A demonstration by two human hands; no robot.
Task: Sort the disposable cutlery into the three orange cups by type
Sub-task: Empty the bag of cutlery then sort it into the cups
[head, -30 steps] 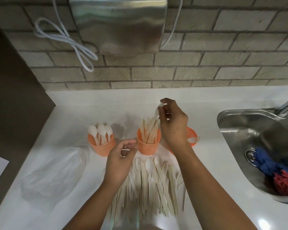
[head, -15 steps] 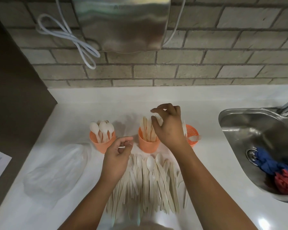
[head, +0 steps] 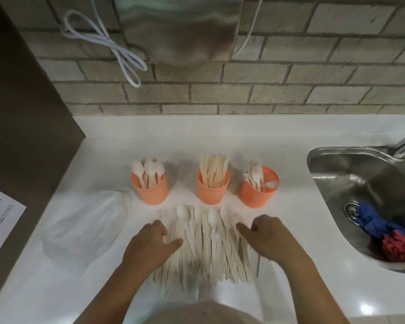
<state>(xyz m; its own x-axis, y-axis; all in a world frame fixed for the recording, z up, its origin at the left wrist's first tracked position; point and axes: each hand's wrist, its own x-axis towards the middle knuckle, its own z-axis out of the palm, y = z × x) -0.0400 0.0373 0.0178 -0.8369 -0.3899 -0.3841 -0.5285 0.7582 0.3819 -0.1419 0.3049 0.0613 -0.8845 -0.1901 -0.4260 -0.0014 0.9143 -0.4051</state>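
Three orange cups stand in a row on the white counter. The left cup (head: 150, 190) holds spoons, the middle cup (head: 213, 189) holds knives, the right cup (head: 258, 192) holds forks. In front of them lies a spread pile of pale disposable cutlery (head: 206, 244). My left hand (head: 153, 244) rests on the pile's left side, fingers loosely bent down onto the pieces. On the right side of the pile sits my right hand (head: 267, 237), fingers bent and touching the cutlery. Neither hand plainly grips a piece.
A crumpled clear plastic bag (head: 84, 228) lies left of the pile. A steel sink (head: 365, 197) with blue and red cloths (head: 384, 232) is at the right. A paper sheet (head: 0, 220) is at the far left. Behind is a brick wall with a steel dispenser (head: 180, 26).
My right hand has left the middle cup and come down to the pile's right side. My left hand has dropped from beside the cups onto the pile's left side.
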